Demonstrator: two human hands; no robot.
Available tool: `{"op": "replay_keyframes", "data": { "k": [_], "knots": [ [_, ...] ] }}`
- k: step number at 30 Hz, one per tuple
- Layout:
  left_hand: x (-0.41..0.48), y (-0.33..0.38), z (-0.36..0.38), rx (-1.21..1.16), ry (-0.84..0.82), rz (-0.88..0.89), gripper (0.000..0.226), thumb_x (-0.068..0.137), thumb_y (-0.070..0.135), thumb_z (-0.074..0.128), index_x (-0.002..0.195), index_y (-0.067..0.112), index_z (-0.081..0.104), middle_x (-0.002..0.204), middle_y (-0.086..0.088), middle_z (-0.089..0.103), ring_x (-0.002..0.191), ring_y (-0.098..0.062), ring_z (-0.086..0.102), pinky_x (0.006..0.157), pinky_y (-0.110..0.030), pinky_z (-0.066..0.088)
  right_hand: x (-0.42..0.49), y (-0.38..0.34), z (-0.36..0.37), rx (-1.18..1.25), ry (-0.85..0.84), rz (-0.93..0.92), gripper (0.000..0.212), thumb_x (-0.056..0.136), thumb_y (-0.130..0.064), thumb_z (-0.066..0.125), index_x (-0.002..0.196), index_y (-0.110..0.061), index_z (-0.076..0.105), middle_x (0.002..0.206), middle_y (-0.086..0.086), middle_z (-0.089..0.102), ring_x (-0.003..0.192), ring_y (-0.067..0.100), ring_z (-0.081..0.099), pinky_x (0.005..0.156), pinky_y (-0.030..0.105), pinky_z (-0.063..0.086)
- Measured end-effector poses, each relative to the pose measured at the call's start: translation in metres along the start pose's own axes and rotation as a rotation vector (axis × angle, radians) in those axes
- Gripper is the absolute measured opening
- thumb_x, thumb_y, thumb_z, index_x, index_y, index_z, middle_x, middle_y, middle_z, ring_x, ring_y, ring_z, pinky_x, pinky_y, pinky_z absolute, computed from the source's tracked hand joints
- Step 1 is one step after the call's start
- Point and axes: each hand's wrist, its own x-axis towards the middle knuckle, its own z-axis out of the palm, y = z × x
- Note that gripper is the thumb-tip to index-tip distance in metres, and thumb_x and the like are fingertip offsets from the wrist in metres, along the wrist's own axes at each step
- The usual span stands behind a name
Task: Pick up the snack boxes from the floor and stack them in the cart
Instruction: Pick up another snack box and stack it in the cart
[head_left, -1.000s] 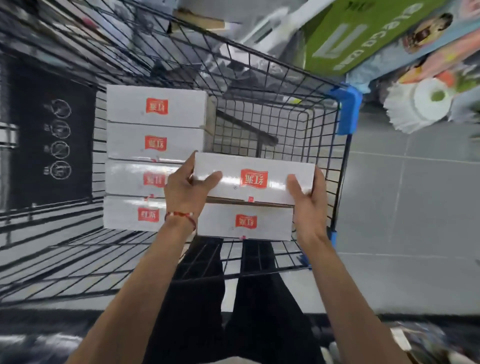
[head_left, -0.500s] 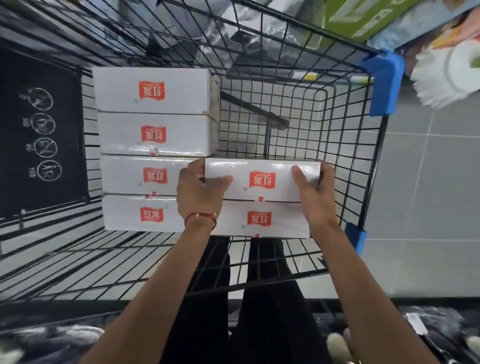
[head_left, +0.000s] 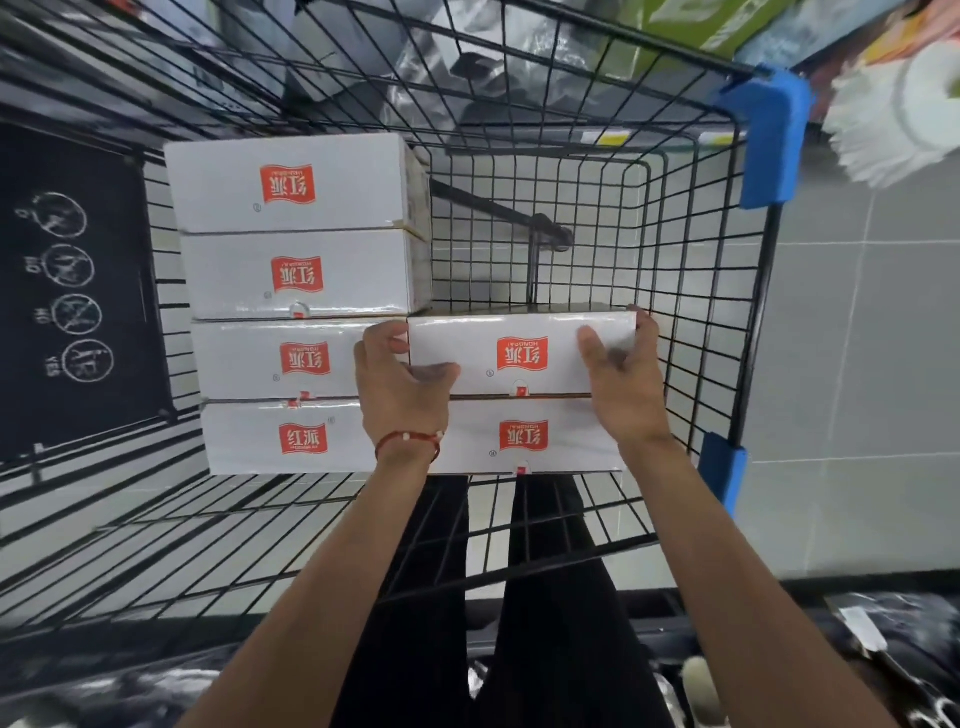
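Observation:
White snack boxes with red labels stand on edge inside the black wire cart (head_left: 691, 291). A row of several boxes (head_left: 296, 228) fills the cart's left side. On the right, one box (head_left: 524, 441) rests near the cart's close end, and a second box (head_left: 519, 353) sits right behind it. My left hand (head_left: 402, 384) grips that second box at its left end and my right hand (head_left: 621, 379) grips its right end. The box is level with the third box of the left row.
The cart's right rear part holds bare wire floor. Blue plastic corner guards (head_left: 769, 135) mark the cart's right side. A black sign panel (head_left: 72, 291) hangs on the left wall. Grey tiled floor (head_left: 857, 389) lies to the right, with packaged goods and a white mop head (head_left: 893, 124) at upper right.
The held box has gone down and settled behind the right-hand box, in line with the left row. Both hands stay on its ends.

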Motion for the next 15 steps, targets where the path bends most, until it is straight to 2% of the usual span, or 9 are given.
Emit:
{"op": "replay_keyframes", "data": {
  "k": [3,4,5,7,8,10,12,15],
  "knots": [
    [-0.005,0.002,-0.009,-0.057,-0.055,-0.024,0.069,0.074,0.010,0.085,0.133,0.019,0.050,0.124,-0.002,0.059,0.079,-0.001,0.061,0.083,-0.022,0.053,-0.011,0.002,-0.003,0.006,0.011,-0.009,0.066,0.102,-0.028,0.066,0.159,-0.017,0.034,0.134,0.005,0.065,0.123,0.020,0.064,0.112,0.046,0.051],
    [-0.008,0.003,-0.014,-0.095,-0.062,-0.047,0.070,0.075,0.011,0.085,0.135,0.019,0.050,0.125,-0.002,0.060,0.086,-0.006,0.063,0.088,-0.026,0.054,-0.017,0.002,-0.004,0.019,0.020,-0.006,0.064,0.101,-0.029,0.066,0.157,-0.017,0.038,0.140,0.004,0.062,0.128,0.020,0.061,0.111,0.043,0.052],
    [-0.014,0.005,-0.019,-0.140,-0.067,-0.065,0.069,0.077,0.011,0.085,0.136,0.018,0.050,0.126,-0.003,0.061,0.094,-0.014,0.066,0.092,-0.029,0.054,-0.025,0.001,-0.008,0.050,0.034,-0.017,0.060,0.101,-0.028,0.066,0.155,-0.018,0.043,0.143,0.002,0.059,0.130,0.018,0.059,0.107,0.033,0.054],
    [-0.028,0.012,-0.032,-0.238,-0.087,-0.082,0.063,0.081,0.007,0.082,0.135,0.017,0.052,0.123,-0.004,0.063,0.102,-0.022,0.066,0.096,-0.032,0.053,-0.050,-0.004,-0.018,0.102,0.085,-0.056,0.047,0.103,-0.019,0.064,0.149,-0.018,0.052,0.139,-0.004,0.058,0.124,0.009,0.059,0.087,0.007,0.051],
    [-0.036,0.016,-0.038,-0.271,-0.105,-0.079,0.058,0.083,0.006,0.080,0.133,0.017,0.054,0.121,-0.005,0.065,0.102,-0.022,0.066,0.097,-0.033,0.052,-0.064,-0.007,-0.024,0.120,0.114,-0.084,0.042,0.104,-0.016,0.063,0.145,-0.018,0.057,0.135,-0.006,0.059,0.121,0.008,0.059,0.082,0.003,0.047],
    [-0.053,0.022,-0.047,-0.279,-0.158,-0.051,0.047,0.086,0.007,0.077,0.127,0.018,0.058,0.117,-0.004,0.068,0.099,-0.018,0.065,0.098,-0.033,0.051,-0.091,-0.008,-0.036,0.175,0.151,-0.151,0.033,0.103,-0.010,0.062,0.136,-0.015,0.063,0.131,-0.006,0.064,0.117,0.006,0.061,0.084,0.003,0.046],
    [-0.075,0.028,-0.051,-0.277,-0.233,-0.002,0.037,0.089,0.006,0.074,0.122,0.018,0.062,0.111,-0.003,0.070,0.094,-0.014,0.065,0.095,-0.033,0.050,-0.118,-0.006,-0.052,0.212,0.155,-0.219,0.027,0.102,-0.005,0.062,0.128,-0.011,0.067,0.125,-0.004,0.069,0.107,0.000,0.064,0.088,0.009,0.049],
    [-0.113,0.036,-0.049,-0.292,-0.323,0.093,0.030,0.091,0.000,0.066,0.106,0.026,0.066,0.101,-0.002,0.072,0.096,-0.021,0.065,0.095,-0.040,0.050,-0.150,0.008,-0.078,0.296,0.163,-0.279,0.022,0.099,-0.002,0.066,0.119,-0.009,0.070,0.112,-0.005,0.073,0.098,0.002,0.066,0.089,0.021,0.054]
  ]
}}
